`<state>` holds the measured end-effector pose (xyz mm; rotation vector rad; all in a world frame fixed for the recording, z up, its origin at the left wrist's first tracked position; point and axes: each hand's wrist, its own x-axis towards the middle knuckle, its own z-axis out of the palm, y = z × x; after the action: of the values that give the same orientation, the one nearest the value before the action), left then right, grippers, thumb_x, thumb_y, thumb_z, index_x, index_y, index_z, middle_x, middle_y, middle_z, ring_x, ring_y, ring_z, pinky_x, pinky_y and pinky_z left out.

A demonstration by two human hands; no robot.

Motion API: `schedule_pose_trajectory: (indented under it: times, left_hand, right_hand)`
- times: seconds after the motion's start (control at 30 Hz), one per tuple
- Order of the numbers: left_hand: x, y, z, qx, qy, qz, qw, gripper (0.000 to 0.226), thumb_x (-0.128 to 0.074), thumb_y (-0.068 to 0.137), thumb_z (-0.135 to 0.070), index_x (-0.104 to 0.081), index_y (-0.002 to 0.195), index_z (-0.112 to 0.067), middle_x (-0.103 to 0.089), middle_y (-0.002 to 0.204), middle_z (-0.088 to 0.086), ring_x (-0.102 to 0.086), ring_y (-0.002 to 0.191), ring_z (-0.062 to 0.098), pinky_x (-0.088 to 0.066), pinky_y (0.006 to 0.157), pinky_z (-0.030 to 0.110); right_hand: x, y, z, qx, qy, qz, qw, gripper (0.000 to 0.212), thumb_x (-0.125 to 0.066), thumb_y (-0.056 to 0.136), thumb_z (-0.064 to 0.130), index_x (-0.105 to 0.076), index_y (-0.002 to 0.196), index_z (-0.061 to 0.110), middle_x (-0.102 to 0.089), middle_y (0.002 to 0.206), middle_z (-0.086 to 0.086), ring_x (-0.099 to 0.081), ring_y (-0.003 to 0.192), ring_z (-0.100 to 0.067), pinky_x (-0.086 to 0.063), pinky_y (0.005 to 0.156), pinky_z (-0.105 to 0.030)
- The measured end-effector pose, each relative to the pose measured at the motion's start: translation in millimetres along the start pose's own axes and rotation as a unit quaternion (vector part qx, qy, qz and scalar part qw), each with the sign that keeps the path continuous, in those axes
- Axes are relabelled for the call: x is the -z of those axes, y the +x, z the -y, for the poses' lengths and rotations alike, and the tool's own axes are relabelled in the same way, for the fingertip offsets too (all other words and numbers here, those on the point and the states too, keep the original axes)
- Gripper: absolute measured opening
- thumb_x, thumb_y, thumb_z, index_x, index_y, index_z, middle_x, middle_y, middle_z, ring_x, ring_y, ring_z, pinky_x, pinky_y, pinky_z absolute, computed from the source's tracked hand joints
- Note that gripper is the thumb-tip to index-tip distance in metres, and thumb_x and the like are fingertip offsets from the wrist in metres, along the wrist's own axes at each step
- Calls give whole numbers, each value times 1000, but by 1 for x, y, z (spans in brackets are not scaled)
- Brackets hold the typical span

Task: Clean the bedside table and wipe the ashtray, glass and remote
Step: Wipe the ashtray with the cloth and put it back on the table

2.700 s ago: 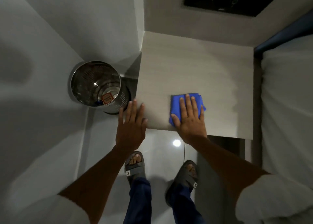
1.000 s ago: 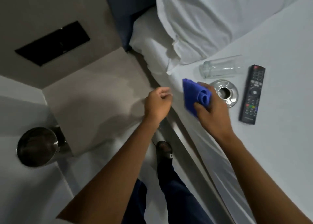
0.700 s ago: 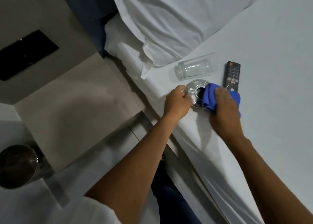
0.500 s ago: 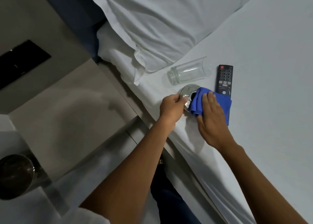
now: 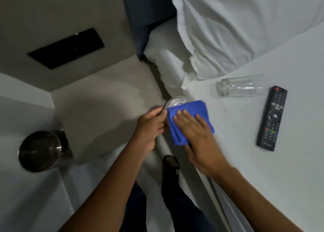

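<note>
My left hand (image 5: 151, 126) grips the rim of the round metal ashtray (image 5: 177, 101), held up over the gap between the bed and the bedside table (image 5: 105, 109). My right hand (image 5: 196, 135) presses a folded blue cloth (image 5: 189, 109) flat against the ashtray, which hides most of it. A clear glass (image 5: 240, 86) lies on its side on the white bed sheet. To its right the black remote (image 5: 272, 117) lies flat on the sheet.
A white pillow (image 5: 236, 24) sits at the head of the bed (image 5: 263, 170). A metal waste bin (image 5: 40, 150) stands on the floor left of the table. A black panel (image 5: 67, 47) is set in the wall above the table. My foot (image 5: 171, 163) is below.
I turned from wiping the table to the bed, took the ashtray in my left hand and lifted it off the sheet toward the table edge, with the cloth pressed on it.
</note>
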<state>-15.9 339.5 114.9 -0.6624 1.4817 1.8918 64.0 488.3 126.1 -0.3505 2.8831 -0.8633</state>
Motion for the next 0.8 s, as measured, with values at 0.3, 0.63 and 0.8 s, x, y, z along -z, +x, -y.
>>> schedule_pose_trajectory:
  times: [0.3, 0.63, 0.8]
  left_hand:
    - [126, -31, 6, -32, -22, -77, 996, 30, -63, 92, -17, -65, 120, -10, -74, 101, 11, -72, 92, 24, -60, 78, 28]
    - [215, -33, 7, -28, -118, -174, 977, 15, -60, 93, -14, -70, 105, -18, -77, 89, 0, -73, 79, 14, -58, 67, 26]
    - [243, -27, 9, -21, -97, -175, 980, 22, -60, 93, -13, -64, 114, -9, -75, 88, 5, -74, 69, 11, -57, 57, 20]
  right_hand:
    - [-59, 41, 46, -15, 29, 34, 999, 69, -48, 79, 9, -36, 146, 13, -33, 156, -7, -19, 146, -12, -19, 118, -45]
    - [-134, 73, 145, 80, 14, 110, 991, 64, -32, 84, 20, -34, 148, 18, -32, 155, 3, -9, 146, -4, -5, 121, -34]
    - [-157, 87, 138, 4, 36, 117, 993, 67, -48, 86, 5, -31, 148, 20, -26, 158, 1, -11, 147, -8, -7, 121, -36]
